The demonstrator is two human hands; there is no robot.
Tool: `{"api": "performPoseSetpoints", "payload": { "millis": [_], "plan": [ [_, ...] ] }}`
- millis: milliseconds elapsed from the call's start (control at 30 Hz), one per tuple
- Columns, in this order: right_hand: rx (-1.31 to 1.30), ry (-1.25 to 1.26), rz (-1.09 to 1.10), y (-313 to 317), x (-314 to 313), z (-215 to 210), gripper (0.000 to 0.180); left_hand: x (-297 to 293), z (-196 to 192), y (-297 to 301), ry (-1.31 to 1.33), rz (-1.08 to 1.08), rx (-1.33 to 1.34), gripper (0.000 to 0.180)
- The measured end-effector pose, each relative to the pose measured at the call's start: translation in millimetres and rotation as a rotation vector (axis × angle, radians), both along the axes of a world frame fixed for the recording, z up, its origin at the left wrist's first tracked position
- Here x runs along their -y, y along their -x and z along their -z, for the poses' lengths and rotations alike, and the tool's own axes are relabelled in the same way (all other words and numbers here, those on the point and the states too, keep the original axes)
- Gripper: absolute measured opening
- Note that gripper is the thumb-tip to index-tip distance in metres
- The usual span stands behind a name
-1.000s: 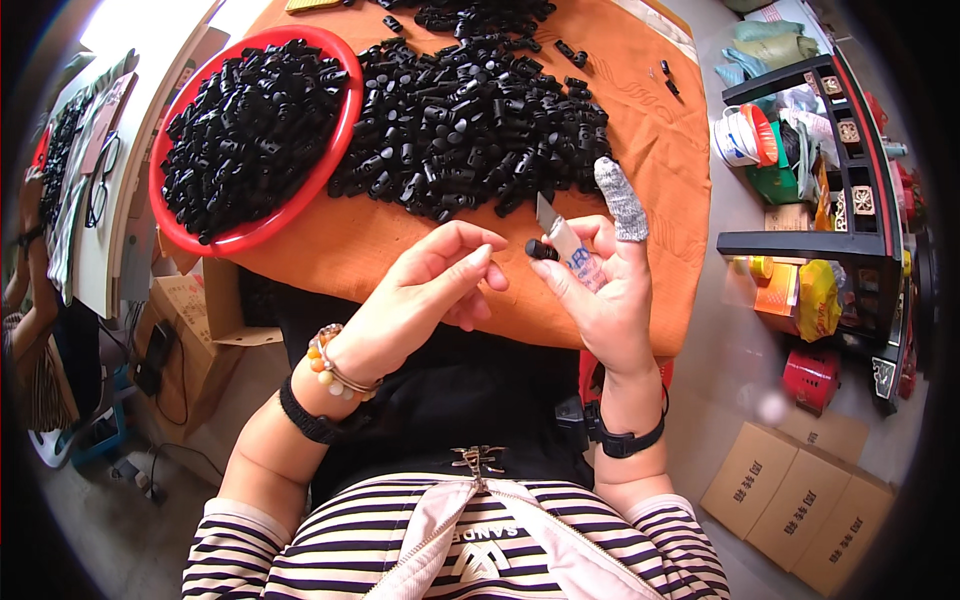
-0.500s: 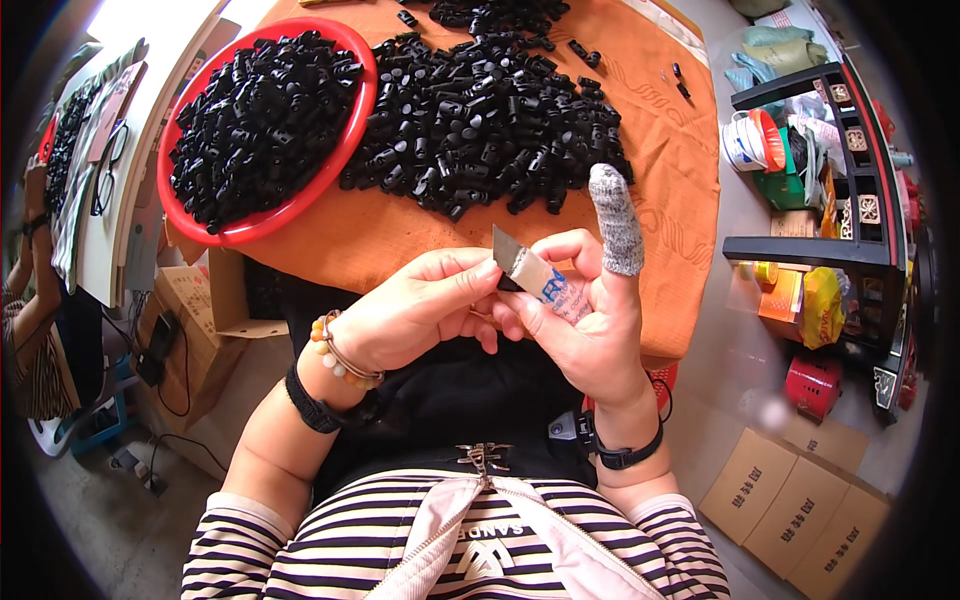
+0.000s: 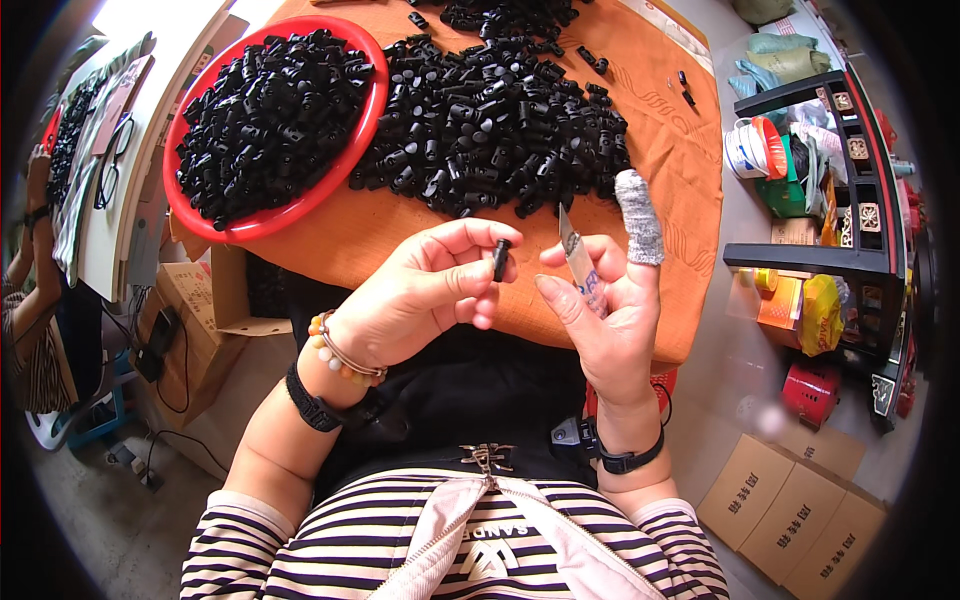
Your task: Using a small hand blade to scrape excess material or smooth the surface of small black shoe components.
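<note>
Centrally, two hands meet above the near edge of one orange table. Left hand pinches one small black plastic part between thumb and forefinger. Right hand, half-closed, grips one thin blade; one grey wrap covers its forefinger. One red bowl at 10 o'clock and one loose pile at 12 o'clock hold uncountable black parts. Open room lies between the hands and the pile.

black clips on an orange table, red bowl at ten o'clock, grey finger wrap, striped black-and-white shirt.
</note>
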State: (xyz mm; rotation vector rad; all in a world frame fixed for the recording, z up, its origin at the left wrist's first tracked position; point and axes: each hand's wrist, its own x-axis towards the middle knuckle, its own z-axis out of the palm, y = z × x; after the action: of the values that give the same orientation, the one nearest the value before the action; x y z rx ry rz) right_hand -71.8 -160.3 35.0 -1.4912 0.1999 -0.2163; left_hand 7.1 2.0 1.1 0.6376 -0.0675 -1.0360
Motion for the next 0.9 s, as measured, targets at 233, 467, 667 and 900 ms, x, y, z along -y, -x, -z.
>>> {"api": "performPoseSetpoints", "payload": {
  "millis": [233, 467, 667, 900],
  "plan": [
    [-0.062, -0.021, -0.159, 3, 6, 0, 0.067, -3, -3, 0, 0.019, 0.001, 0.031, 0.045],
    [-0.071, -0.079, -0.1, 7, 3, 5, 0.036, -3, -2, 1, -0.021, -0.063, 0.137, 0.049],
    [-0.11, -0.149, -0.162, 10, -3, 2, 0.033, -3, -2, 2, -0.031, -0.039, 0.141, 0.05],
    [-0.081, -0.154, -0.169, 9, -8, 2, 0.036, -3, -1, 2, -0.035, -0.053, 0.151, 0.051]
  ]
}}
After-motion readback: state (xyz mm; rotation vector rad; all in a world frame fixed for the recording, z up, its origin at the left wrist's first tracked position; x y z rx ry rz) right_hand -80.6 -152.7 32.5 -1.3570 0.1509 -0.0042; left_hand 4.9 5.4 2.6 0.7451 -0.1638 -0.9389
